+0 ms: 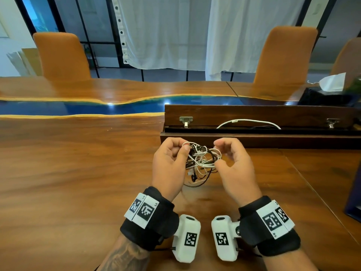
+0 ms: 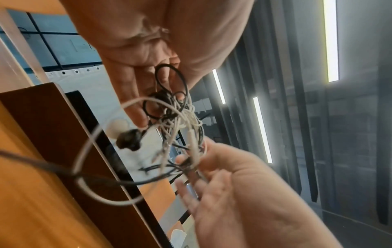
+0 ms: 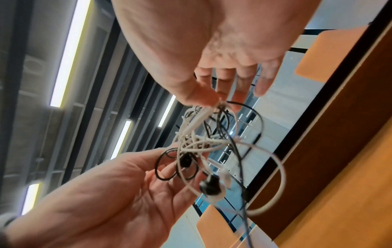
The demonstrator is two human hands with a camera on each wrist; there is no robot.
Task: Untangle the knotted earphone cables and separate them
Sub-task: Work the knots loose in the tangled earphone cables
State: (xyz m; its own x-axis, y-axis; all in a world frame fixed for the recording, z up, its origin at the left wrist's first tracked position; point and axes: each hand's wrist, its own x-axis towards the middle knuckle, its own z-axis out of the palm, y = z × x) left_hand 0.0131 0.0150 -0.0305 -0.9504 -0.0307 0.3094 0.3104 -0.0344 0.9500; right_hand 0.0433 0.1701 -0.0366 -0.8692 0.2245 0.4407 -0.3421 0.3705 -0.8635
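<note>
A: Setting: a polished wooden table [image 1: 78, 163] with a blue resin band; a hinged wooden box [image 1: 254, 118] behind the hands.

B: And the work itself?

A: The tangle of white and black earphone cables [image 1: 202, 159] hangs above the table between the hands. The left hand [image 1: 172, 167] pinches a white loop at the top; the right hand [image 1: 234, 167] pinches strands on the opposite side.

B: Which step?

A: Apparently early loosening: the knot is still dense. Next, probably, slacken the bundle and feed a black earbud [image 3: 208, 185] back through a loop.
</note>
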